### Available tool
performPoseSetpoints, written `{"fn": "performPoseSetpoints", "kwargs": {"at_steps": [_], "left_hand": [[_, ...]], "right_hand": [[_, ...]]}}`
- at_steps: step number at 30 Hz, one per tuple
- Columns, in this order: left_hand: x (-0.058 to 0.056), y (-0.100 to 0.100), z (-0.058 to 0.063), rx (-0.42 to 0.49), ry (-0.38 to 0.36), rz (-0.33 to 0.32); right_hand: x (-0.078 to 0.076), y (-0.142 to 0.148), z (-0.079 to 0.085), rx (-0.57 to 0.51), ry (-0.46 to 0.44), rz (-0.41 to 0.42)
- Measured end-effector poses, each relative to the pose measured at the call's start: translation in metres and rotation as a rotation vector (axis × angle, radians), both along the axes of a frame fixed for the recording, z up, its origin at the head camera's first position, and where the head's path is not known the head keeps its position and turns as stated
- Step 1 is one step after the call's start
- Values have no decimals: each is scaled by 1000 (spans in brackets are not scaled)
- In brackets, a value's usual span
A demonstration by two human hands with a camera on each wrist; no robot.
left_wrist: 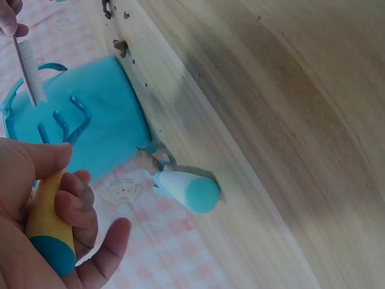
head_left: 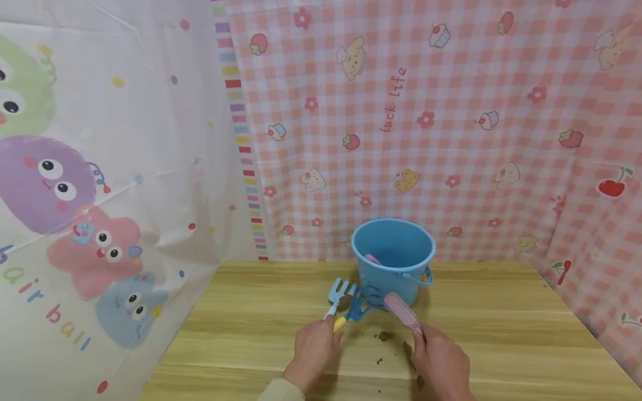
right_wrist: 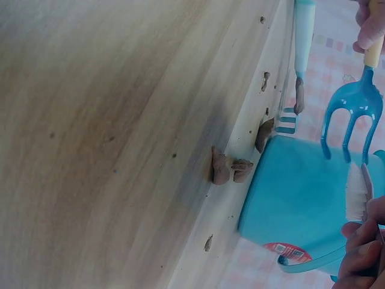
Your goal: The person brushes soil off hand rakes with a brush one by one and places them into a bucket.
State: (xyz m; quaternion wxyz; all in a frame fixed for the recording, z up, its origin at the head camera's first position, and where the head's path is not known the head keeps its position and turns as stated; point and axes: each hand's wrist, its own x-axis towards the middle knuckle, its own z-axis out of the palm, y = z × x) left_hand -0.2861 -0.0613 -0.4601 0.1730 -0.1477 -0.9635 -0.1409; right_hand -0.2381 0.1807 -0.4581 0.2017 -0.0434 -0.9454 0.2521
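My left hand (head_left: 316,348) grips the yellow handle of a blue toy hand rake (head_left: 357,307) with curved tines, held up in front of the bucket. My right hand (head_left: 441,356) holds a pink brush (head_left: 401,313), its white bristles (right_wrist: 356,192) turned toward the rake. In the right wrist view the bristles are right at the tine tips. A light blue toy fork (head_left: 338,292) with a pale handle lies on the table beside my left hand. Just beyond both hands stands a blue bucket (head_left: 371,281) with its handle lowered; something pink (head_left: 372,259) shows inside.
Several brown clumps (right_wrist: 220,171) and small crumbs are scattered on the wooden table (head_left: 241,334) below the hands. A pink checked cloth (head_left: 321,150) hangs behind the table and at the right. A white printed sheet (head_left: 165,111) covers the left side.
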Motion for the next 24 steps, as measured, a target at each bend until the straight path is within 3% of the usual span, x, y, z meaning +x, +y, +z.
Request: {"fn": "performPoseSetpoints", "kwargs": {"at_steps": [6, 11, 24], "left_hand": [[1, 0, 1, 57, 24, 15], [2, 1, 2, 50, 51, 13], [4, 0, 2, -37, -30, 15]], "right_hand": [[-1, 1, -3, -13, 0, 2], [-3, 0, -3, -8, 8, 5], [-2, -3, -2, -10, -11, 11]]}}
